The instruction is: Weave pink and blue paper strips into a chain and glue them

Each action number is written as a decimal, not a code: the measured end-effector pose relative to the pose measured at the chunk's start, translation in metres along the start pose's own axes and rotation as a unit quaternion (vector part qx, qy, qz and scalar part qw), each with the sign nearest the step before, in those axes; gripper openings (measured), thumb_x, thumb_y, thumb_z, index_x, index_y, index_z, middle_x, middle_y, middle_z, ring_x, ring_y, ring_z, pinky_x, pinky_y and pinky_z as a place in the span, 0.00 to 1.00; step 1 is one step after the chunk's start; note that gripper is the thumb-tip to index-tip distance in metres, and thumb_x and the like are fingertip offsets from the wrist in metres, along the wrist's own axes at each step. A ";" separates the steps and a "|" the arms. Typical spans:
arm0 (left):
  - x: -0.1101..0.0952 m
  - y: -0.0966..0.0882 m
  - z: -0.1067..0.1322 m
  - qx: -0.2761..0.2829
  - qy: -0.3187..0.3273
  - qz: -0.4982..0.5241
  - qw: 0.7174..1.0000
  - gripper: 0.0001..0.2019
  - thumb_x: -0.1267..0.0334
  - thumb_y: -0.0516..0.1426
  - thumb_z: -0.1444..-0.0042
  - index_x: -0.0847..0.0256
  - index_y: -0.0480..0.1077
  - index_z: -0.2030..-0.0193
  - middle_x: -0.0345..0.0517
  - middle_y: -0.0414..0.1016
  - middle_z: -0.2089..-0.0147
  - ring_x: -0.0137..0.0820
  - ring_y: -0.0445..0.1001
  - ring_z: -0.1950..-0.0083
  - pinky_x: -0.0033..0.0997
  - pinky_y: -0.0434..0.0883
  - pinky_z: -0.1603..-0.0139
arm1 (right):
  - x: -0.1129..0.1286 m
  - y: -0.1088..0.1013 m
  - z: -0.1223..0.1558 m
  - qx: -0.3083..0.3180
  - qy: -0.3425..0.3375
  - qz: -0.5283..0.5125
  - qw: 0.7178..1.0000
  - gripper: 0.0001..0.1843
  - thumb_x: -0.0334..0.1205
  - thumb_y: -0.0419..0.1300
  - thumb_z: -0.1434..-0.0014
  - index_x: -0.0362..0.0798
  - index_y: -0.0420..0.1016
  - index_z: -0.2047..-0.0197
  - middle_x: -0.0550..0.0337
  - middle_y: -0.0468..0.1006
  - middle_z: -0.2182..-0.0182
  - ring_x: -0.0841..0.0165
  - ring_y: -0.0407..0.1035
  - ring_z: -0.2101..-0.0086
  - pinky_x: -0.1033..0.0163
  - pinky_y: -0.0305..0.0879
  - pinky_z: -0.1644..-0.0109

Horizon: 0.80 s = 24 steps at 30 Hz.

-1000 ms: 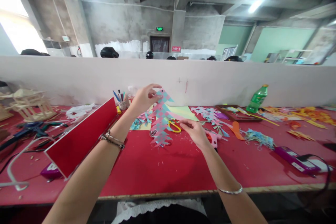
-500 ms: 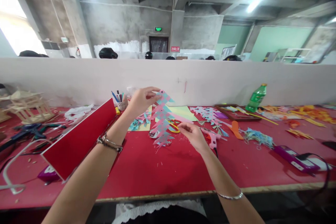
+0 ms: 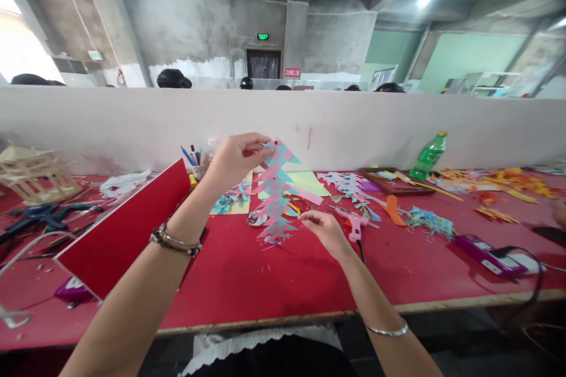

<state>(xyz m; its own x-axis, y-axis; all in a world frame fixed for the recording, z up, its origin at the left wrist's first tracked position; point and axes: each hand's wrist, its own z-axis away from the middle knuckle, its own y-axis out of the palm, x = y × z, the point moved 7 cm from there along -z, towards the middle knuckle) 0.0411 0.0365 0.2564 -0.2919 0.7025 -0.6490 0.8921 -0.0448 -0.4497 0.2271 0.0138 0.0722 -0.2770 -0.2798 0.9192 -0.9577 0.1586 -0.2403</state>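
Observation:
My left hand [image 3: 241, 156] pinches the top of a string of woven paper fish [image 3: 275, 191] in pink and light blue, held up over the table. The fish hang one below another, pointed fins out to the sides, and the topmost has a dark round eye. Low on its right side is my right hand [image 3: 325, 230], thumb and fingers pressed together, apart from the fish; whatever is in them, if anything, is too small to make out. Behind the string lies a yellow-handled tool [image 3: 292, 207], partly covered. A pink glue gun [image 3: 354, 224] rests just beyond my right hand.
A red board [image 3: 128, 230] leans at the left, near a pen cup [image 3: 200, 172]. More woven paper fish [image 3: 347, 185], a wooden tray [image 3: 398, 185], a green bottle [image 3: 428, 156] and a purple power strip [image 3: 489, 256] occupy the right. A white partition [image 3: 375, 121] stands behind.
The view has tilted down and turned slightly. The string of fish has turned to face me more flatly, still in my left hand. My right hand stays close beside it.

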 end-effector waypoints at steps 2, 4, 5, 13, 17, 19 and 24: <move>-0.004 0.000 0.001 0.003 0.000 -0.004 1.000 0.12 0.60 0.56 0.53 0.63 0.70 0.63 0.42 0.74 0.72 0.23 0.70 0.77 0.16 0.65 0.82 | -0.005 -0.001 0.000 0.001 0.005 -0.003 1.000 0.09 0.39 0.55 0.53 0.46 0.73 0.69 0.58 0.76 0.70 0.66 0.68 0.67 0.61 0.62 0.61; -0.006 0.000 0.003 0.004 0.001 -0.009 1.000 0.12 0.60 0.56 0.53 0.63 0.70 0.62 0.42 0.74 0.72 0.23 0.70 0.77 0.16 0.64 0.83 | -0.009 -0.001 -0.001 0.000 0.008 -0.006 1.000 0.09 0.39 0.55 0.53 0.46 0.73 0.69 0.59 0.76 0.70 0.67 0.68 0.67 0.62 0.62 0.61; -0.007 0.000 0.003 0.003 0.001 -0.012 1.000 0.12 0.59 0.56 0.53 0.63 0.70 0.62 0.42 0.74 0.73 0.23 0.70 0.77 0.16 0.64 0.82 | -0.011 -0.001 -0.001 -0.001 0.009 -0.008 1.000 0.09 0.39 0.54 0.53 0.46 0.73 0.69 0.59 0.76 0.70 0.67 0.68 0.67 0.62 0.62 0.61; -0.010 0.004 0.005 0.004 0.014 -0.018 1.000 0.11 0.60 0.56 0.52 0.63 0.70 0.63 0.40 0.73 0.74 0.24 0.70 0.75 0.21 0.69 0.74 | -0.025 0.007 0.005 -0.016 0.029 -0.015 0.999 0.11 0.42 0.56 0.53 0.47 0.74 0.68 0.59 0.76 0.70 0.66 0.68 0.68 0.61 0.63 0.62; -0.008 0.002 0.004 0.003 0.012 -0.017 1.000 0.10 0.61 0.56 0.52 0.62 0.70 0.63 0.39 0.72 0.75 0.24 0.70 0.76 0.20 0.68 0.76 | -0.032 0.007 0.008 -0.031 0.041 -0.018 0.999 0.10 0.43 0.57 0.53 0.47 0.74 0.69 0.58 0.77 0.70 0.65 0.69 0.67 0.61 0.63 0.61; -0.007 0.000 0.003 -0.001 0.010 -0.021 1.000 0.10 0.61 0.56 0.52 0.62 0.70 0.63 0.39 0.72 0.74 0.24 0.70 0.75 0.20 0.67 0.77 | -0.033 0.007 0.010 -0.024 0.039 -0.020 0.999 0.09 0.42 0.58 0.54 0.47 0.74 0.71 0.58 0.77 0.71 0.65 0.69 0.68 0.61 0.63 0.62; -0.004 -0.005 0.000 -0.021 0.007 -0.036 0.999 0.10 0.60 0.57 0.54 0.60 0.71 0.63 0.39 0.72 0.73 0.24 0.71 0.73 0.19 0.68 0.76 | -0.030 0.007 0.012 -0.011 0.029 -0.019 0.999 0.06 0.41 0.59 0.55 0.47 0.73 0.75 0.60 0.75 0.76 0.67 0.68 0.72 0.63 0.63 0.67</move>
<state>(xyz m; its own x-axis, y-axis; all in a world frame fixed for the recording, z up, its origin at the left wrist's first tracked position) 0.0379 0.0343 0.2610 -0.3516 0.7127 -0.6069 0.8825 0.0361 -0.4689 0.2272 0.0120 0.0395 -0.2352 -0.2301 0.9443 -0.9651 0.1704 -0.1988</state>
